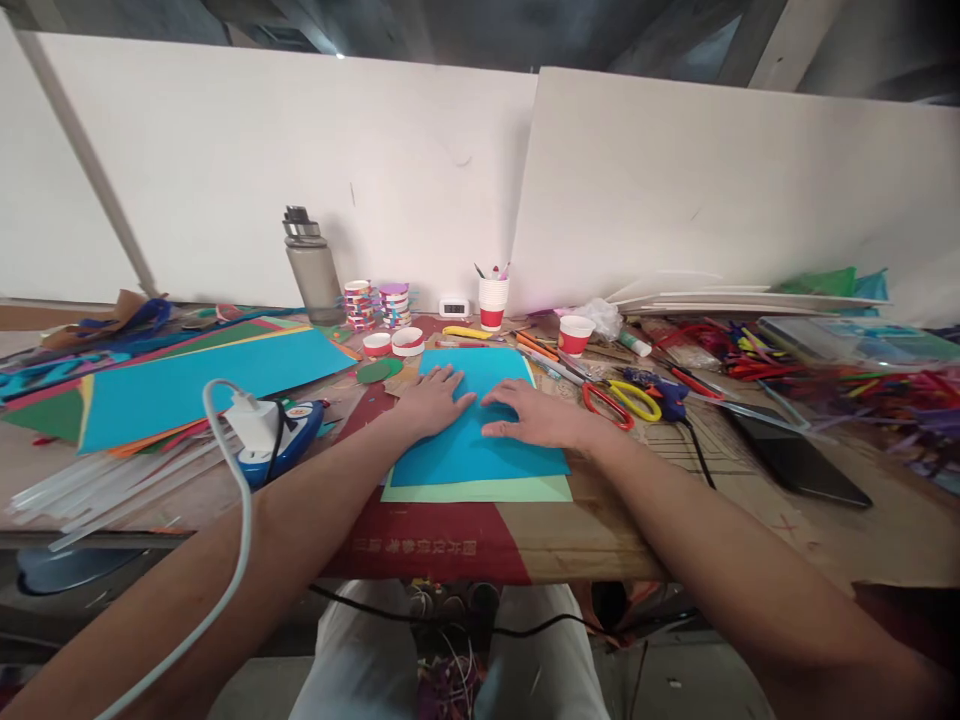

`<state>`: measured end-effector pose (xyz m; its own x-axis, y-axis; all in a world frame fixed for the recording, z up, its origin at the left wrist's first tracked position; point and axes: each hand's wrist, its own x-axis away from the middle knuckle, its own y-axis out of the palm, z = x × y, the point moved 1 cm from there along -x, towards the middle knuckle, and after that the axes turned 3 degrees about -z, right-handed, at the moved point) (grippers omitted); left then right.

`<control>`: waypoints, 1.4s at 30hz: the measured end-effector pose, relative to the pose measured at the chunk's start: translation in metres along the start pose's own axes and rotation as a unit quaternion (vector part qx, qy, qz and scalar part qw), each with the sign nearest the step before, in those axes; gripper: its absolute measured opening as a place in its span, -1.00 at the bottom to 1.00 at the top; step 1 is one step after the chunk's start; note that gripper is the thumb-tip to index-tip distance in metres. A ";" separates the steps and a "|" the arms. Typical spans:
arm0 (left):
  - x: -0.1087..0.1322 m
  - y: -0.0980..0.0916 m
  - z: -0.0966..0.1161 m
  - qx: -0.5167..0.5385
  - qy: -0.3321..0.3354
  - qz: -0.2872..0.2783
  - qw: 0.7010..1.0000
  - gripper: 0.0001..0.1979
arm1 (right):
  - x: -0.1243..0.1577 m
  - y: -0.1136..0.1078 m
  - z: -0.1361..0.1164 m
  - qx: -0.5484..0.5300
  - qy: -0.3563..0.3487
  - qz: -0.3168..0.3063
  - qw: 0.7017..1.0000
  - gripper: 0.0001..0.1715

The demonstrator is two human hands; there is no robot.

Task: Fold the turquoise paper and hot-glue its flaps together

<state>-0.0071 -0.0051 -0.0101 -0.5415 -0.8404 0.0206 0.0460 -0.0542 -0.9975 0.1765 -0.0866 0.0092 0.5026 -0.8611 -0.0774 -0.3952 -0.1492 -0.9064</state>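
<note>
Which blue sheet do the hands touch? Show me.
The smaller blue sheet, under left hand and right hand, on green paper; the larger blue sheet lies apart.

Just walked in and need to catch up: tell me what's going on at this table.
A person at a cluttered craft table has the left hand and the right hand pressed flat on a blue sheet. The hands lie side by side on its far half, fingers spread, gripping nothing. The blue sheet lies on a pale green sheet. Scissors lie just right of the right hand.

Both hands (pixel 435 400) (pixel 536 415) press flat (fingers spread) on blue paper (pixel 480 445)
</note>
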 end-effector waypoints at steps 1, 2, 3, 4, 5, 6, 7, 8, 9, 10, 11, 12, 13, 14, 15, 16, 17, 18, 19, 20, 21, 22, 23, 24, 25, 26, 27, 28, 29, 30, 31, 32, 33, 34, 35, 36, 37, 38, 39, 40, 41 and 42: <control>0.001 -0.003 -0.001 0.004 0.009 0.009 1.000 -0.32 | -0.001 0.000 0.001 0.007 -0.005 0.001 1.000 -0.43; 0.001 -0.005 -0.002 0.008 0.037 0.016 0.999 -0.33 | -0.001 0.000 0.001 0.011 -0.010 0.002 1.000 -0.44; 0.002 -0.006 -0.002 0.015 0.071 0.021 0.997 -0.33 | -0.001 -0.002 0.000 0.012 -0.014 0.003 1.000 -0.43; 0.002 -0.007 -0.003 0.020 0.095 0.019 0.995 -0.33 | 0.000 -0.004 -0.003 0.010 -0.019 0.003 1.000 -0.41; 0.002 -0.007 -0.004 0.020 0.113 0.009 0.993 -0.33 | 0.002 -0.007 -0.006 0.007 -0.025 0.002 1.000 -0.40; 0.001 -0.005 -0.004 0.018 0.121 -0.001 0.993 -0.33 | 0.004 -0.010 -0.010 0.002 -0.033 0.000 0.999 -0.39; 0.001 -0.003 -0.005 0.011 0.121 -0.013 0.993 -0.33 | 0.006 -0.012 -0.014 0.000 -0.043 -0.006 0.999 -0.38; 0.000 -0.001 -0.005 0.002 0.118 -0.025 0.993 -0.34 | 0.008 -0.014 -0.019 -0.003 -0.052 -0.014 0.999 -0.35; -0.001 0.001 -0.004 -0.007 0.114 -0.034 0.993 -0.34 | 0.010 -0.015 -0.023 -0.004 -0.058 -0.025 0.998 -0.32; -0.001 0.003 -0.004 -0.016 0.110 -0.040 0.993 -0.35 | 0.011 -0.015 -0.026 -0.005 -0.060 -0.039 0.997 -0.27; -0.002 0.004 -0.003 -0.022 0.107 -0.045 0.993 -0.35 | 0.012 -0.014 -0.027 -0.003 -0.060 -0.052 0.997 -0.22; -0.002 0.004 -0.002 -0.027 0.106 -0.050 0.993 -0.35 | 0.013 -0.013 -0.028 0.001 -0.057 -0.064 0.996 -0.18; -0.001 0.004 -0.002 -0.030 0.102 -0.051 0.993 -0.34 | 0.013 -0.011 -0.027 0.008 -0.053 -0.075 0.996 -0.14; -0.001 0.004 -0.001 -0.032 0.099 -0.055 0.993 -0.34 | 0.013 -0.009 -0.026 0.015 -0.050 -0.083 0.995 -0.12; -0.001 0.003 0.000 -0.034 0.096 -0.063 0.993 -0.33 | 0.013 -0.007 -0.025 0.023 -0.048 -0.089 0.995 -0.11; -0.001 0.003 0.001 -0.033 0.094 -0.070 0.993 -0.33 | 0.013 -0.006 -0.023 0.030 -0.048 -0.093 0.994 -0.11; -0.001 0.002 0.001 -0.032 0.094 -0.079 0.992 -0.33 | 0.014 -0.005 -0.022 0.036 -0.048 -0.095 0.994 -0.12; -0.001 0.001 0.001 -0.029 0.094 -0.087 0.991 -0.33 | 0.014 -0.004 -0.021 0.041 -0.050 -0.097 0.993 -0.13; -0.001 0.001 0.001 -0.024 0.094 -0.092 0.991 -0.33 | 0.014 -0.004 -0.021 0.044 -0.055 -0.098 0.993 -0.15; -0.001 0.000 0.001 -0.019 0.096 -0.092 0.991 -0.33 | 0.015 -0.004 -0.021 0.046 -0.060 -0.098 0.992 -0.18; -0.001 -0.001 0.001 -0.010 0.098 -0.086 0.991 -0.33 | 0.016 -0.005 -0.022 0.047 -0.064 -0.098 0.992 -0.21; -0.001 -0.002 0.000 0.002 0.102 -0.072 0.992 -0.33 | 0.017 -0.005 -0.023 0.047 -0.068 -0.096 0.992 -0.24; -0.001 -0.003 -0.001 0.019 0.107 -0.054 0.993 -0.34 | 0.018 -0.006 -0.024 0.047 -0.070 -0.094 0.992 -0.27; -0.001 -0.005 -0.003 0.040 0.111 -0.033 0.992 -0.35 | 0.019 -0.006 -0.025 0.046 -0.070 -0.092 0.992 -0.29; -0.002 -0.007 -0.004 0.064 0.115 -0.013 0.991 -0.37 | 0.020 -0.006 -0.026 0.046 -0.069 -0.087 0.993 -0.31; -0.002 -0.009 -0.006 0.089 0.118 0.006 0.989 -0.39 | 0.021 -0.006 -0.026 0.045 -0.070 -0.080 0.993 -0.32; -0.002 -0.011 -0.008 0.114 0.122 0.022 0.986 -0.41 | 0.022 -0.006 -0.026 0.044 -0.072 -0.071 0.994 -0.33; -0.002 -0.013 -0.009 0.136 0.126 0.034 0.982 -0.43 | 0.023 -0.006 -0.026 0.042 -0.076 -0.062 0.994 -0.37; -0.002 -0.015 -0.011 0.157 0.127 0.044 0.978 -0.45 | 0.023 -0.006 -0.026 0.040 -0.079 -0.054 0.995 -0.43; -0.003 -0.016 -0.013 0.176 0.127 0.050 0.975 -0.46 | 0.023 -0.007 -0.025 0.038 -0.082 -0.048 0.995 -0.53; -0.003 -0.018 -0.014 0.190 0.125 0.054 0.972 -0.47 | 0.023 -0.008 -0.024 0.038 -0.084 -0.044 0.995 -0.63; -0.003 -0.019 -0.015 0.201 0.120 0.057 0.971 -0.48 | 0.023 -0.010 -0.024 0.038 -0.083 -0.041 0.995 -0.73; -0.003 -0.020 -0.015 0.208 0.115 0.056 0.970 -0.49 | 0.022 -0.012 -0.023 0.039 -0.081 -0.034 0.995 -0.79; -0.004 -0.021 -0.016 0.215 0.110 0.054 0.969 -0.49 | 0.021 -0.013 -0.023 0.042 -0.076 -0.024 0.996 -0.80; -0.004 -0.021 -0.016 0.224 0.104 0.049 0.968 -0.48 | 0.020 -0.015 -0.022 0.046 -0.067 -0.009 0.997 -0.80; -0.004 -0.021 -0.016 0.242 0.097 0.043 0.965 -0.45 | 0.019 -0.017 -0.021 0.051 -0.055 0.008 0.997 -0.78; -0.004 -0.022 -0.017 0.272 0.089 0.036 0.957 -0.41 | 0.018 -0.019 -0.020 0.057 -0.039 0.028 0.997 -0.77; -0.004 -0.022 -0.019 0.317 0.081 0.030 0.945 -0.35 | 0.017 -0.021 -0.019 0.063 -0.022 0.051 0.996 -0.76; -0.004 -0.022 -0.020 0.370 0.075 0.026 0.926 -0.28 | 0.016 -0.023 -0.017 0.070 -0.005 0.076 0.995 -0.75; -0.004 -0.022 -0.022 0.423 0.069 0.024 0.903 -0.21 | 0.015 -0.024 -0.015 0.078 0.012 0.106 0.991 -0.75; -0.004 -0.023 -0.024 0.469 0.064 0.023 0.881 -0.14 | 0.014 -0.026 -0.012 0.088 0.026 0.137 0.986 -0.75; -0.005 -0.023 -0.026 0.503 0.061 0.020 0.862 -0.09 | 0.013 -0.026 -0.010 0.101 0.038 0.167 0.980 -0.75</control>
<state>-0.0274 0.0140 0.0115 -0.6033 -0.7934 -0.0808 0.7386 -0.5176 -0.4320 0.1859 -0.0990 0.0363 0.3096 -0.8804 -0.3592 -0.3643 0.2391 -0.9001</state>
